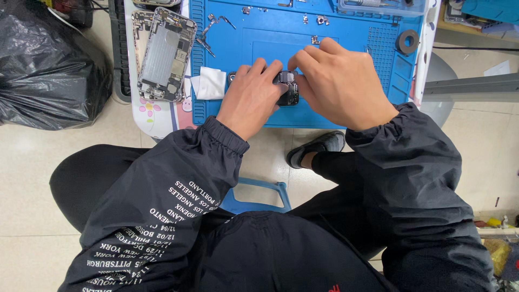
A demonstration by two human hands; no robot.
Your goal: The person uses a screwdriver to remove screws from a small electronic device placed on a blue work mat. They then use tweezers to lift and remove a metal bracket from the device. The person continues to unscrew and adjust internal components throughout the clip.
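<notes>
Two bare hands meet at the near edge of my blue silicone work mat [351, 116], left hand [251, 97] and right hand [340, 86] both pinching a small black electronic part [286, 89] lying between them, long axis pointing away from me.

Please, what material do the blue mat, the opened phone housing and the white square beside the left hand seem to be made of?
The blue mat looks like matte silicone or rubber: moulded compartments and a grid texture. The opened phone housing appears to be bare grey metal with a dull sheen. The white square seems to be soft cloth or tissue: it is folded and wrinkled. The left hand lies next to it.
</notes>
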